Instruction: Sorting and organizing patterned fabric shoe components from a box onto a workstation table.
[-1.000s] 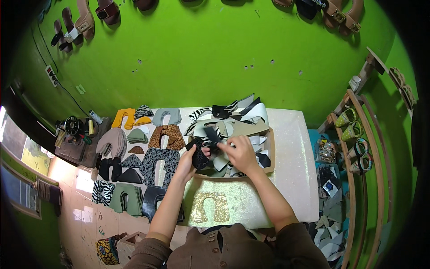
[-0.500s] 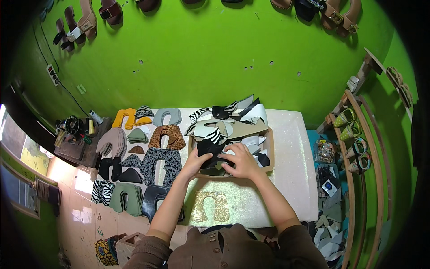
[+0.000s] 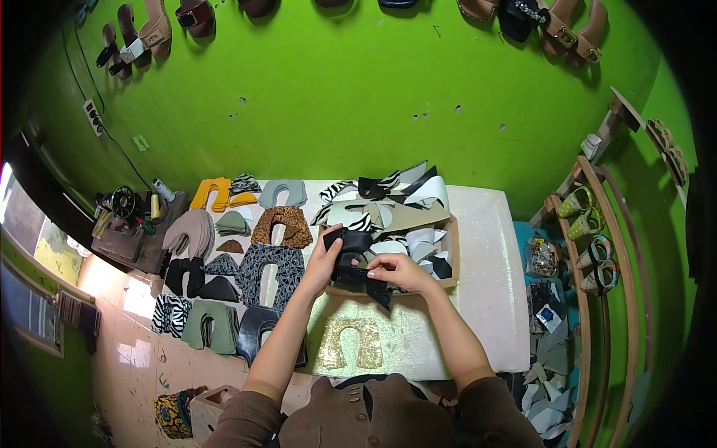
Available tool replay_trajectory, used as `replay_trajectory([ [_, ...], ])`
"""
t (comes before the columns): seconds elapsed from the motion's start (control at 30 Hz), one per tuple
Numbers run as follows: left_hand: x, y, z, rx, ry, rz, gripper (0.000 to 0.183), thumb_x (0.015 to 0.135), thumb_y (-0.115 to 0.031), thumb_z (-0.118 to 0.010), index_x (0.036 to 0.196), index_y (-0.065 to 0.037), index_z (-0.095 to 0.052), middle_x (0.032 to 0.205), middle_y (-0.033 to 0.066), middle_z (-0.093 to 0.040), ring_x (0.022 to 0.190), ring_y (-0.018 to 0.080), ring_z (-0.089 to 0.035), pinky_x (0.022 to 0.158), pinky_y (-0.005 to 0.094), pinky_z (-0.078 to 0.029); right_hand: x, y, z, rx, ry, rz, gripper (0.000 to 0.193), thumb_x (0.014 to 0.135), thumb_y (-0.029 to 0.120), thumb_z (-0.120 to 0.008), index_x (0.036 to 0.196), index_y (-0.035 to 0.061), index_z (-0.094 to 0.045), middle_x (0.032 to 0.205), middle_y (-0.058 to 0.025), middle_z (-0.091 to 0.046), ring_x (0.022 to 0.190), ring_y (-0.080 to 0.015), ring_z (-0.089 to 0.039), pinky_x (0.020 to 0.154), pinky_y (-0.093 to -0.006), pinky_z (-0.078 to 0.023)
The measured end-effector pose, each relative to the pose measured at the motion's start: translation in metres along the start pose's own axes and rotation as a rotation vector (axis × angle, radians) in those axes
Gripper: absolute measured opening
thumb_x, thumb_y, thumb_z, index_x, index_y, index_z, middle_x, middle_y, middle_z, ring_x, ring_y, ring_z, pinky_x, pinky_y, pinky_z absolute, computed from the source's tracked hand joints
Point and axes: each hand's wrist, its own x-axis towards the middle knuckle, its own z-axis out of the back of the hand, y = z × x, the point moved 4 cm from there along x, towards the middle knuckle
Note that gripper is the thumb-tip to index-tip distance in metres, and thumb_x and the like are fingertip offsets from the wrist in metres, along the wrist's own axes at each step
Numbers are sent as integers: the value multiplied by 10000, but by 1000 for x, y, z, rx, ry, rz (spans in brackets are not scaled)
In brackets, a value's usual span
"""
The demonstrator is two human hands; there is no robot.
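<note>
Between my hands hangs a black material scrap (image 3: 358, 246), held over the near side of a cardboard box (image 3: 449, 281). My left hand (image 3: 326, 257) grips its left side, thumb on top. With finger and thumb my right hand (image 3: 397, 272) pinches its lower right part, and a pointed end hangs below. The box is heaped with offcuts (image 3: 423, 237) in white, beige, black and zebra print. Nearer to me, a gold glittery U-shaped piece (image 3: 366, 340) lies flat on the white table (image 3: 485, 313).
Stacks of cut pieces cover the left side: a black-and-grey patterned stack (image 3: 270, 265), a leopard-print stack (image 3: 281, 224), a green stack (image 3: 211, 325). A sewing machine (image 3: 122, 205) stands farther left. At right are a wooden rack (image 3: 609, 299) with sandals and a pile of scraps (image 3: 549, 396).
The black scrap has been lifted and spread wider, its pointed end now hanging toward me. My left hand has risen slightly. The view has shifted a little.
</note>
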Motion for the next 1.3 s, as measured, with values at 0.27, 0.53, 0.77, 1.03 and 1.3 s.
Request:
replay_trajectory([
  [0.27,7,22,27,93,-215,-34,333,899,-70,-446,1226,-47,-391,1037,77,-517,906,127,-521,797,235,-436,-24,60,10,-496,-269,248,133,783,119,-573,854,14,-532,804,-85,-615,723,-191,-579,652,-288,-446],
  [0.53,9,17,21,-109,-113,16,263,930,-155,-393,1163,-37,-363,892,120,-577,736,190,-600,650,303,-516,-36,77,10,-65,-9,253,100,759,28,-536,751,48,-439,1000,-139,-606,815,-101,-525,738,-249,-429],
  [0.77,-12,3,-16,-187,106,259,510,952,-412,-230,1080,12,-482,952,137,-602,835,207,-612,748,298,-497,-15,60,1,167,0,102,77,821,21,-485,782,53,-428,866,-74,-602,743,-68,-551,672,-205,-440],
  [1.03,-23,-5,-24,-323,385,207,436,935,-360,-326,1171,-13,-444,944,96,-588,821,170,-597,687,298,-516,-5,46,26,-147,-272,242,78,837,47,-528,839,10,-460,741,-23,-512,637,-100,-578,585,-207,-433],
  [1.3,-17,1,-23,-163,374,191,276,881,-124,-502,1123,-6,-442,929,89,-574,796,178,-598,717,314,-519,-13,45,41,-389,-360,214,147,831,131,-574,894,8,-523,751,-42,-544,721,-139,-590,646,-267,-456],
])
